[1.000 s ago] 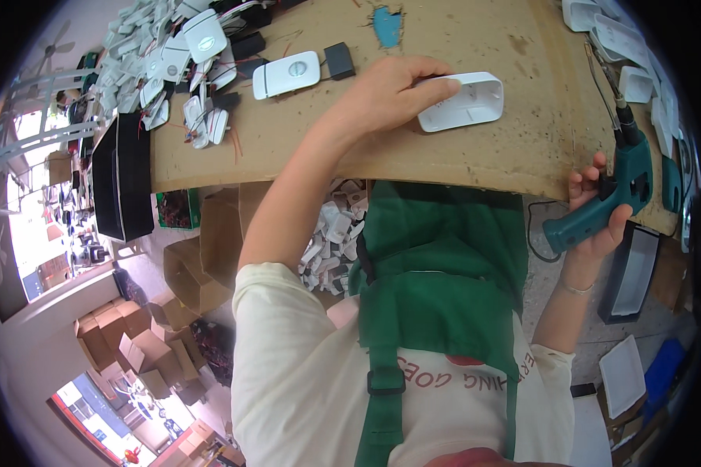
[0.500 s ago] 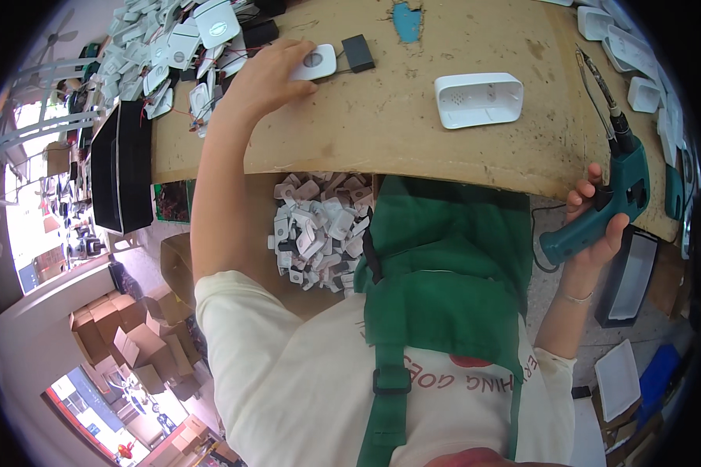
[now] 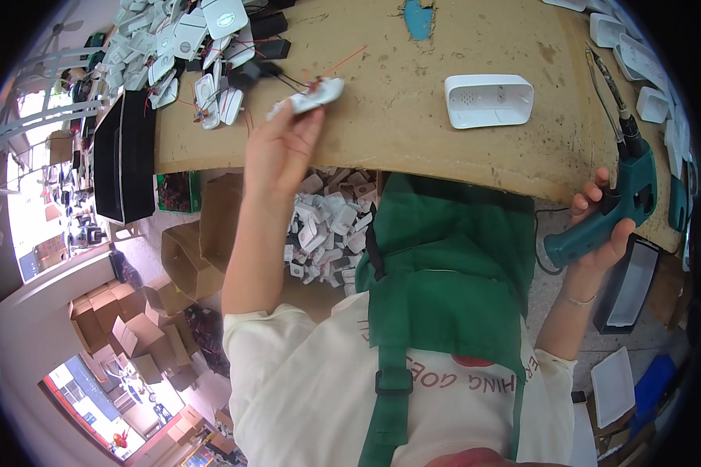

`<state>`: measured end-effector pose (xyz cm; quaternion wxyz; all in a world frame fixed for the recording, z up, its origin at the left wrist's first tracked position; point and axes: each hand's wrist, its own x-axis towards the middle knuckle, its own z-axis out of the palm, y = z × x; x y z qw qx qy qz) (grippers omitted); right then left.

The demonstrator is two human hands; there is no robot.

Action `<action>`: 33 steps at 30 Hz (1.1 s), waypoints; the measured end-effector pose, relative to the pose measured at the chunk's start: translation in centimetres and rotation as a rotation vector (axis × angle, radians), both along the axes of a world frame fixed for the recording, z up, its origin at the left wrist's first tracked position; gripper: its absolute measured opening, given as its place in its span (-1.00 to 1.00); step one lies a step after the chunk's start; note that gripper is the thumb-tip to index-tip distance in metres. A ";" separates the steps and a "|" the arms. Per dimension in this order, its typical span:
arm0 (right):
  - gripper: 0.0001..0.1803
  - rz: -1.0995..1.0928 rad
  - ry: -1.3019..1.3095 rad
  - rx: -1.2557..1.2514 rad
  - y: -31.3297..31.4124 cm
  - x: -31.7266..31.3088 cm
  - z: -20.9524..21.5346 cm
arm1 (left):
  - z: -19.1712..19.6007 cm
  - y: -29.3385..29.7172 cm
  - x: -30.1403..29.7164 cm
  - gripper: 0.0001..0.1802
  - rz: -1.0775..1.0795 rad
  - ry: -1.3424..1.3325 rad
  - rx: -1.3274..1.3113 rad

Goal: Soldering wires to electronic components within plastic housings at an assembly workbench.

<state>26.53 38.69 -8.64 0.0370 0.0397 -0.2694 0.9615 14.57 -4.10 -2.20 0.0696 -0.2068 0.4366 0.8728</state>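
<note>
A: Far left?
B: Black box (image 3: 125, 159) against the left edge of the table (image 3: 397, 140). Beside it, on the table, a heap of white covers (image 3: 163, 47), loose wires among them.

A: Left hand?
B: Left hand (image 3: 280, 156) is closed on a white cover (image 3: 323, 95), fingertips at its lower edge. Cover is tilted, wired side up, over the left half of the table. Whether it touches the surface: cannot tell. Red wire (image 3: 354, 54) sticks out to the upper right; dark leads run left toward a black block (image 3: 245, 75), partly blurred.

A: Middle?
B: Below the table edge, a pile of small white parts (image 3: 327, 233), then the person's green apron (image 3: 452, 233). Blue patch (image 3: 419, 19) shows up on the table's far side.

A: And the white housing?
B: White housing (image 3: 489, 101) lies right of the patch, open side toward the camera, small holes visible inside at left. Well apart from both hands.

A: Right hand?
B: Right hand (image 3: 604, 247) is wrapped around the handle of a teal soldering gun (image 3: 637, 183), by the table's right front edge. Tip points up and away. Beyond it, white shells (image 3: 635, 58) line the right edge.
</note>
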 end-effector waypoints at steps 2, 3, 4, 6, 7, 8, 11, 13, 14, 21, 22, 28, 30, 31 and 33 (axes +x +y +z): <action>-0.05 -0.072 -0.077 0.038 0.0 0.0 0.1 | -0.2 1.3 1.0 -0.65 -0.069 0.041 -0.177; -0.04 -0.007 -0.039 0.046 0.0 0.0 0.1 | 0.0 1.7 1.2 -0.62 -0.133 0.028 -0.255; -0.04 -0.003 -0.034 0.064 -0.1 0.0 0.2 | 0.4 1.9 1.3 -0.60 -0.218 -0.036 -0.379; -0.03 -0.001 -0.032 0.082 -0.2 0.1 0.3 | 1.5 2.0 1.3 -0.44 -0.405 -0.050 -0.498; -0.02 -0.007 -0.040 0.081 -0.3 0.1 0.4 | 2.0 1.8 1.3 -0.44 -0.396 -0.083 -0.521; -0.01 -0.068 -0.094 0.087 -0.5 0.2 0.5 | 2.6 1.5 1.4 -0.39 -0.450 -0.137 -0.590; -0.01 -0.060 -0.089 0.077 -0.9 0.2 0.7 | 3.9 0.5 2.2 -0.38 -0.513 -0.229 -0.746; -0.01 0.017 -0.033 0.058 -1.3 -0.1 1.0 | 4.4 0.0 2.6 -0.58 -0.539 0.047 -1.319; -0.02 0.021 -0.029 0.050 -1.6 -0.3 1.1 | 4.4 -0.1 2.6 -0.76 -0.425 0.106 -1.355; -0.03 0.058 -0.033 0.033 -3.2 -1.4 1.9 | 1.7 3.1 -2.2 -0.68 -0.239 0.866 -2.103; -0.02 0.064 -0.029 0.036 -3.4 -1.4 1.9 | 1.6 3.8 -2.6 -0.68 -0.239 0.866 -2.099; 0.01 0.087 -0.055 0.017 -3.3 -1.4 2.0 | 2.2 4.4 -2.9 -0.63 -0.401 0.727 -2.039; -0.05 0.107 0.035 -0.073 -3.3 -1.9 1.8 | 2.0 4.5 -2.9 -0.71 -0.560 0.539 -1.779; -0.08 0.202 0.090 -0.098 -3.3 -2.1 1.7 | 2.1 5.0 -2.8 -0.76 -0.552 0.546 -1.621; -0.09 0.176 0.094 -0.151 -3.3 -2.4 1.8 | 1.0 5.5 -2.7 -0.77 -0.539 0.608 -1.484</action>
